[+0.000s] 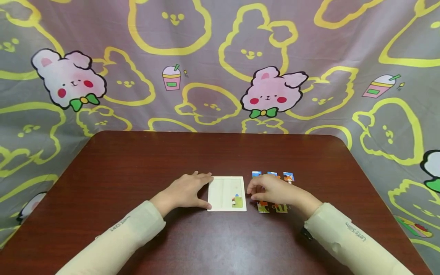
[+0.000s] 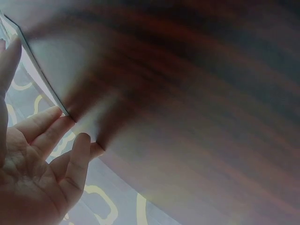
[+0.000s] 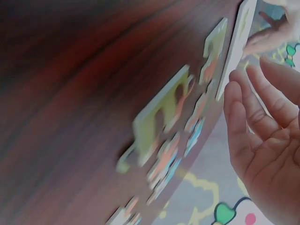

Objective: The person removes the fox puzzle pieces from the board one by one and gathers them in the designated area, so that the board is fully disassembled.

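A square pale puzzle board (image 1: 220, 193) lies mid-table, with a green puzzle piece (image 1: 237, 203) in its lower right corner. My left hand (image 1: 185, 191) spreads along the board's left side, thumb at the near corner and fingertips at the far one. In the left wrist view, fingertips (image 2: 58, 112) meet the board's thin edge (image 2: 41, 77). Just right of the board hovers my right hand (image 1: 271, 189), fingers loosely bent and nothing between them. Loose puzzle pieces (image 1: 288, 177) lie around and beneath it, some partly hidden by it; the right wrist view shows a green piece (image 3: 161, 110) there.
Dark reddish-brown tabletop (image 1: 165, 152) surrounds the board on all sides. Behind the table hangs a grey curtain (image 1: 206, 68) printed with cartoon animals. A small dark object (image 1: 306, 233) shows under the right sleeve.
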